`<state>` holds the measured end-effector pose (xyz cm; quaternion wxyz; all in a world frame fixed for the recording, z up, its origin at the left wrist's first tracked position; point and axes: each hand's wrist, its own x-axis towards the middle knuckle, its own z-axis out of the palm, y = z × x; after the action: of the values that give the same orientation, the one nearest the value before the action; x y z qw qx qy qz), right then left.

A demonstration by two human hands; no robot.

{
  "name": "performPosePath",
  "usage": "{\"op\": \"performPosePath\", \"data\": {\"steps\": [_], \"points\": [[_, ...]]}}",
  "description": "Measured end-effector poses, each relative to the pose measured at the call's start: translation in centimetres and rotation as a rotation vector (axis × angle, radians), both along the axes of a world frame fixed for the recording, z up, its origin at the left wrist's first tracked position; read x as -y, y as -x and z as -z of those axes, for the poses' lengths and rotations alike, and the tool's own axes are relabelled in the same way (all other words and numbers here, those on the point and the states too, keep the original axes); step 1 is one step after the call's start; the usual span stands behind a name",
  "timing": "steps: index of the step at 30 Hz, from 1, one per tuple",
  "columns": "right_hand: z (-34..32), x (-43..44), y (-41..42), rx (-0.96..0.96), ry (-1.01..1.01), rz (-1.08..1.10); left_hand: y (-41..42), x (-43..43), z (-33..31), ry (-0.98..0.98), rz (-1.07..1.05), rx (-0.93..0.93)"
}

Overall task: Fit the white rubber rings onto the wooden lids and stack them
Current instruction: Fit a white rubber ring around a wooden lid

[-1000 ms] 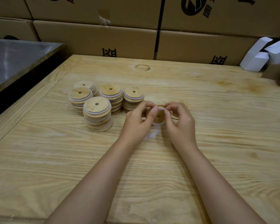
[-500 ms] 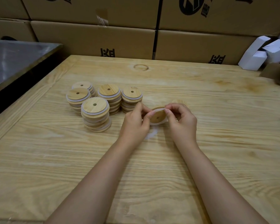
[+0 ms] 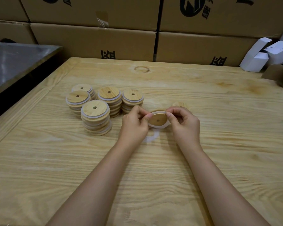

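Both hands hold one round wooden lid (image 3: pixel 158 119) with a small centre hole, tilted toward me above the table. A white rubber ring (image 3: pixel 160 126) runs around its lower rim. My left hand (image 3: pixel 134 124) pinches the lid's left edge; my right hand (image 3: pixel 184 123) pinches its upper right edge. Another white ring (image 3: pixel 152 137) lies flat on the table just below the lid. Part of a bare wooden lid (image 3: pixel 179 104) shows behind my right hand. Several stacks of ringed lids (image 3: pixel 95 115) stand to the left, the nearest one close to my left hand.
The wooden table (image 3: pixel 219 144) has a raised border on the left. A steel surface (image 3: pixel 15 62) lies beyond its left edge. Brown cartons (image 3: pixel 104 41) line the back. Small white boxes (image 3: pixel 268 54) sit at the far right corner.
The lid has turned its flat face more toward me, and the ring now shows around its lower rim. Both hands kept their grip and shifted slightly.
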<state>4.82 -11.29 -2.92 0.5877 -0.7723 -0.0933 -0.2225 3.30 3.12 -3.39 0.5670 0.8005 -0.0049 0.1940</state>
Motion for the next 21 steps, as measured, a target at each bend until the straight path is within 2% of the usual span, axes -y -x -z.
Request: {"op": "performPosePath", "data": {"steps": [5, 7, 12, 18, 21], "points": [[0.0, 0.2, 0.0, -0.026, -0.016, -0.02, -0.2, -0.1, -0.2, 0.203, 0.032, -0.086], [0.0, 0.3, -0.1, -0.049, -0.025, -0.034, -0.2, -0.4, -0.2, 0.151, 0.061, -0.055], [0.1, 0.6, -0.2, -0.115, -0.082, -0.082, 0.0, -1.1, -0.2, -0.148, 0.088, 0.068], [0.4, 0.7, -0.1, -0.153, -0.093, -0.156, 0.0, -1.1, -0.4, -0.069, 0.082, 0.009], [0.5, 0.7, -0.1, -0.172, -0.119, -0.171, -0.1, -0.9, -0.7, 0.044, 0.052, -0.067]]}}
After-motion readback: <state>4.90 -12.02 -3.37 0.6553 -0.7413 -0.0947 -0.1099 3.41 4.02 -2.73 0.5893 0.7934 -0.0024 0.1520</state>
